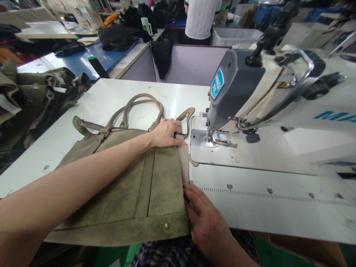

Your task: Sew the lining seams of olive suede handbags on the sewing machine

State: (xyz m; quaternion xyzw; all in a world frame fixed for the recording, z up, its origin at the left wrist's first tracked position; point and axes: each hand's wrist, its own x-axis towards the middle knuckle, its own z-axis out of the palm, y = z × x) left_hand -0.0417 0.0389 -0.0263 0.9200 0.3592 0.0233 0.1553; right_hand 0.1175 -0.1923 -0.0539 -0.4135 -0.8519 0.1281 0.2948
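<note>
An olive-green handbag [167, 178] lies flat on the white sewing table, its two round handles [143, 97] pointing away from me. My left hand [166, 132] reaches across it and grips the upper right corner, fingers curled over near the zip end, where a loose end tab [187, 115] sticks out. Along the bag's right side a pale strip of lining or edge [183, 159] shows. At the lower part of that side, my right hand [207, 220] holds the edge between fingers and thumb; the thumb is partly hidden. The bag's right edge lies just left of the sewing machine's needle plate [198, 138].
A sewing machine [236, 81] stands on the right, its presser foot [215, 139] down near the plate. A printed ruler [250, 194] runs along the table. Olive bag pieces [50, 92] are piled at left, beside a thread cone [98, 66]. A person [203, 20] stands behind.
</note>
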